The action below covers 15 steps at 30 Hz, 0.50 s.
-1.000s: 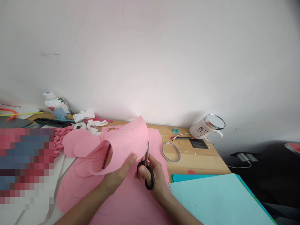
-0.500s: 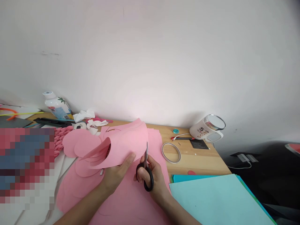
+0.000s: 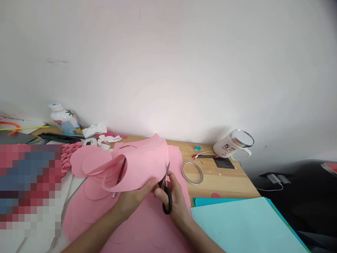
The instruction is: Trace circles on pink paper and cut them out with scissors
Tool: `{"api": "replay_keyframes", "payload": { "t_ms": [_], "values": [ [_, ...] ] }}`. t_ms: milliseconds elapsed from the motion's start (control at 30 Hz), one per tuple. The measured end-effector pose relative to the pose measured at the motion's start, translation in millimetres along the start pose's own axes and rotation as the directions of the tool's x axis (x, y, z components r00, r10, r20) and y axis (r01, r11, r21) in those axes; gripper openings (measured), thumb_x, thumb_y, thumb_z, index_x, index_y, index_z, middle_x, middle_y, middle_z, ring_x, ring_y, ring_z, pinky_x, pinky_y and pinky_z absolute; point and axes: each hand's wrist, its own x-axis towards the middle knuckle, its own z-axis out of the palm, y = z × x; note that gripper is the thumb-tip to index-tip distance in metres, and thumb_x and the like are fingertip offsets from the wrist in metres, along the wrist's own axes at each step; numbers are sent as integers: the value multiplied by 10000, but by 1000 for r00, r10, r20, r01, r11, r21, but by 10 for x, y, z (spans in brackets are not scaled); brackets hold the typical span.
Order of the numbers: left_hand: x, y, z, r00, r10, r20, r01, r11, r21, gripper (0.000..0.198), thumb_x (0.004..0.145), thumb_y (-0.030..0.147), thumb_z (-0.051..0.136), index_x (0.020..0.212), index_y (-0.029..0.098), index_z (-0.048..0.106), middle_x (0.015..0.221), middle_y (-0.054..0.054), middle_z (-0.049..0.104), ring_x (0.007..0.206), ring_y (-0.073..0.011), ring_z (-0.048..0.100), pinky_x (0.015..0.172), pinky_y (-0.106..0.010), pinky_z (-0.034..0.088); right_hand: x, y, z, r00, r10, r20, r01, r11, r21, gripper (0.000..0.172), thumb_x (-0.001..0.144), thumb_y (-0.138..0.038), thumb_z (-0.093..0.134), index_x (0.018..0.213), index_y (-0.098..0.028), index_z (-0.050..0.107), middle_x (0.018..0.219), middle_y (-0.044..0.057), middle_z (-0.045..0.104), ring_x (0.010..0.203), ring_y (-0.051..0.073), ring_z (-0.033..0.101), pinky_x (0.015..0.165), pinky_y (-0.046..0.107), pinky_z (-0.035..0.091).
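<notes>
My left hand (image 3: pixel 131 202) grips the lower edge of a curled pink paper sheet (image 3: pixel 150 158), thumb on top and the other fingers hidden beneath. A large curved cut-out opens at the sheet's left side. In my right hand (image 3: pixel 177 198) is a pair of black-handled scissors (image 3: pixel 168 203), blades pointing up beside the sheet's right edge. Thumb and fingers are around its handles, close to my left thumb. Under both hands lies a stack of pink paper (image 3: pixel 150 225). Rounded pink cut-outs (image 3: pixel 97 188) are piled to the left, with a dark, narrow strip partly showing by the curl.
A roll of tape (image 3: pixel 192 173), a white mug (image 3: pixel 233 144) and a red-tipped pen (image 3: pixel 206 156) stand or lie on the wooden table (image 3: pixel 229 182). Blue sheets (image 3: pixel 242 221) occupy the front right. At the back left are a white bottle (image 3: pixel 65 119) and crumpled tissues (image 3: pixel 94 130).
The scissors have turned in my right hand, their tip shifting slightly right. My left hand has slid a little right, its thumb nearer the scissors, and the pink sheet has shifted with it.
</notes>
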Motion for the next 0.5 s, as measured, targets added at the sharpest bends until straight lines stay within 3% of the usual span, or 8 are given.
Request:
{"api": "replay_keyframes", "payload": {
  "t_ms": [67, 233, 500],
  "values": [
    [-3, 8, 6, 1000, 6, 18, -6, 1000, 4, 243, 755, 316, 537, 543, 240, 630, 595, -2, 684, 641, -194, 651, 708, -313, 556, -5, 11, -4, 1000, 4, 0, -4, 1000, -6, 514, 638, -472, 728, 971, -211, 435, 594, -63, 414, 542, 102, 325, 482, 216, 279],
    [-10, -1, 35, 996, 58, -63, -55, 997, 51, 315, 743, 351, 559, 444, 252, 564, 447, 9, 603, 498, -172, 594, 566, -285, 558, -12, 16, -7, 1000, 2, 14, -2, 1000, -27, 474, 679, -500, 686, 965, -206, 447, 605, -58, 426, 526, 95, 322, 507, 230, 328],
    [2, 0, 33, 997, 62, -54, -58, 996, 70, 322, 735, 351, 543, 428, 256, 550, 415, 14, 587, 447, -159, 565, 498, -265, 543, -10, 12, 0, 1000, -15, -9, 14, 998, -58, 426, 682, -502, 675, 911, -206, 473, 598, -41, 475, 535, 113, 423, 482, 229, 355]
  ]
}}
